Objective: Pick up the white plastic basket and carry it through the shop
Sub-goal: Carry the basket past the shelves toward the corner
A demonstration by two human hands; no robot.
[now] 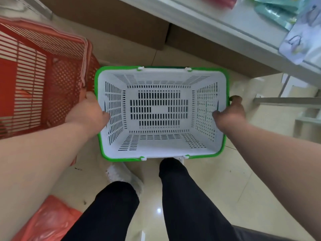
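A white plastic basket [161, 145] with a green rim and slotted walls sits in the middle of the head view, above the floor in front of my legs. It holds nothing. My left hand [92, 112] grips its left short side, thumb inside the wall. My right hand [229, 113] grips the right short side the same way. The basket is level between both hands, and its handles lie folded down along the long edges.
A stack of red baskets [45, 80] stands right beside the left hand. Cardboard boxes [121, 21] sit ahead under a white shelf [243, 32] with packaged goods. A metal rack [286, 101] is at right. A red plastic bag [45, 221] lies on the tiled floor at lower left.
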